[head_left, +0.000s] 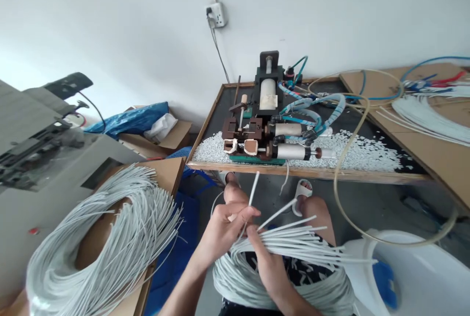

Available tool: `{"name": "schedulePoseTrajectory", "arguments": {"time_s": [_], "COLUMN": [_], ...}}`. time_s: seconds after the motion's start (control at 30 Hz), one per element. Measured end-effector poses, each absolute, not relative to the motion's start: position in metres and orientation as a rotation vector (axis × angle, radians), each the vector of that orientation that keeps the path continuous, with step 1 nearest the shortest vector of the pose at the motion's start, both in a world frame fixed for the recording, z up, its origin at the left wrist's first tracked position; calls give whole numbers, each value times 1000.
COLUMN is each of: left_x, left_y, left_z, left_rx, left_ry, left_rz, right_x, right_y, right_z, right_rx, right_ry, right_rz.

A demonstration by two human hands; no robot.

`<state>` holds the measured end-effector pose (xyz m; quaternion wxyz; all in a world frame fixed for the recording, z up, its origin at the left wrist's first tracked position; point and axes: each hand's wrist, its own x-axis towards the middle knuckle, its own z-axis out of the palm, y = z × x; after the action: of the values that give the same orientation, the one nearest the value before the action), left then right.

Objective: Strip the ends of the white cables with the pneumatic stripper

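Note:
My left hand (227, 225) pinches a single white wire (253, 188) between thumb and fingers, its free end pointing up toward the bench. Just to the right, my right hand (270, 264) is closed around the bundle of white wires (308, 240), whose ends fan out to the right. One wire stands apart from that fan, slanting up. The rest of the bundle is a coil (238, 281) lying across the lap, partly covered by my hands. Beyond my hands, at the bench's front edge, sits a pneumatic machine (270, 95) with clamp jaws (240, 146).
White cut scraps (363, 152) cover much of the framed bench. A large wire coil (47, 262) lies on cardboard at left, beside a grey machine (33, 125). A white bucket (429, 262) stands at right, under a looping hose (336, 183). More wires (422, 115) lie on the right table.

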<state>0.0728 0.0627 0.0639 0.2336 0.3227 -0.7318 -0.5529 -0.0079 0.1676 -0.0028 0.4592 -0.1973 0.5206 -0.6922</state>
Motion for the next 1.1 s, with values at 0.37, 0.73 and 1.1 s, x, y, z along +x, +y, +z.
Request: {"name": "schedulePoseTrajectory", "arguments": {"time_s": [0.37, 0.73, 1.1], "left_x": [11, -3, -3], "left_y": [-2, -14, -18], "left_z": [35, 18, 20], "left_rx": [891, 869, 876], "left_ry": [-1600, -1343, -1296], "left_rz": [-1211, -1340, -1395], "right_x": [-27, -28, -24], "right_y": [176, 174, 174], "right_z": [-17, -11, -11], "right_rx": [-139, -163, -158], "right_ry": [1042, 1104, 1086], "right_rz": [-1876, -1890, -1906]}}
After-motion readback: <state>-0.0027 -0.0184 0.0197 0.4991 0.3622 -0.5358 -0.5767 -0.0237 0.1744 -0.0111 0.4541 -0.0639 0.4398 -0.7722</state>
